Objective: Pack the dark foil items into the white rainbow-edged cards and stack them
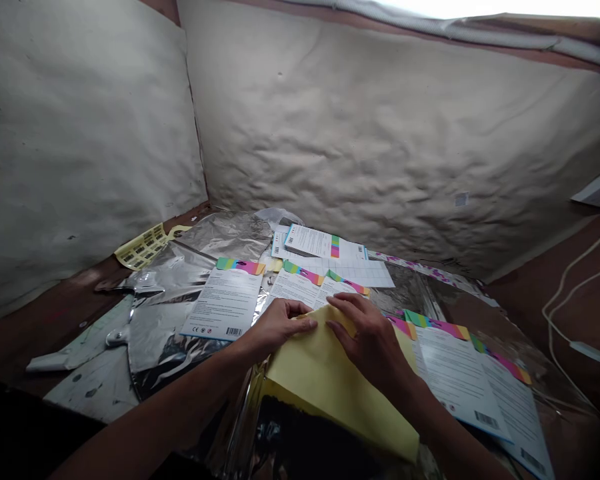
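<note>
Gently angled downward, the view shows a **left hand** (280, 325) and a **right hand** (367, 340) reaching forward from the lower corners, side by side and nearly touching. Both rest on the upper part of a **pale yellow paper sheet** (330, 383), which lies slanted near the bottom middle of the view. The left hand's fingers (293, 308) sit close together, curled over the sheet's top edge; whether they grip it cannot be told. The right hand's fingers (347, 321) are spread wide and lie on the paper.

Beneath the yellow sheet lies **crinkled silver foil** (235, 413), and more of it (165, 333) spreads beyond its left side. **White printed cards with rainbow-striped tops** (460, 373) lie just to its right, and similar cards (225, 300) sit just beyond it. Farther beyond, a **yellow sticker sheet** (143, 247) rests at the far left. All of this covers a **brown surface** (55, 327), which meets **cream padded walls** (380, 133) in a corner well beyond the yellow sheet. A **thin white cord** (565, 313) curves across the bare surface well to the right, where open room remains before the edge of view.
</note>
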Demonstrator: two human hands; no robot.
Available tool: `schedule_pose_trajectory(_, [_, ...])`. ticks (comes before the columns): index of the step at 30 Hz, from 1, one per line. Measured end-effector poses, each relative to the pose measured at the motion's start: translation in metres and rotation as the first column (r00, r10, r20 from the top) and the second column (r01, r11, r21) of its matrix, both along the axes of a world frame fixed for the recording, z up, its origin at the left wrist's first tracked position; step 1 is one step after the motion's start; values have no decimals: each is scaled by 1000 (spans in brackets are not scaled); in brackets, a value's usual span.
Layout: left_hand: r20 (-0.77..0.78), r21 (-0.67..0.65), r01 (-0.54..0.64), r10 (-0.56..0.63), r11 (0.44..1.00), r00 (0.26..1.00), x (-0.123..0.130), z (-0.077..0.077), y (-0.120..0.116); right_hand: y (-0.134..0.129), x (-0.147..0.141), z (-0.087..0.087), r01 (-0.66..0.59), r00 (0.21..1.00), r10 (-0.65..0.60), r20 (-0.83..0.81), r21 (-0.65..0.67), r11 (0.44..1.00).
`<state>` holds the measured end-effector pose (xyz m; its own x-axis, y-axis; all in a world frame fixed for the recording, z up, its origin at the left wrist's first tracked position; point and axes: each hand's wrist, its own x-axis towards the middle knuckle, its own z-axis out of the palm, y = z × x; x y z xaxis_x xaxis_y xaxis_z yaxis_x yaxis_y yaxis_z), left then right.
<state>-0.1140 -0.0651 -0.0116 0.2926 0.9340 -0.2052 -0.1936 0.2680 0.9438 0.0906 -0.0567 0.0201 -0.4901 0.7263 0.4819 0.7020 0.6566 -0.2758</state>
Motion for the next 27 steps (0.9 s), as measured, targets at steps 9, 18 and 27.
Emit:
schedule_pose_trajectory(9, [261,149,-324,279,934,924,13,0,-3,-4,-18,8,7,947,-28,-319,-70,998])
schedule_pose_trajectory(18, [454,188,-266,157,945,877,14,5,-7,9,-38,4,-152,855,-23,-517,-293,944])
schedule_pose_trajectory(27, [406,100,-334,268,937,874,6,0,5,12,-30,-20,-74,954,106,-281,122,990])
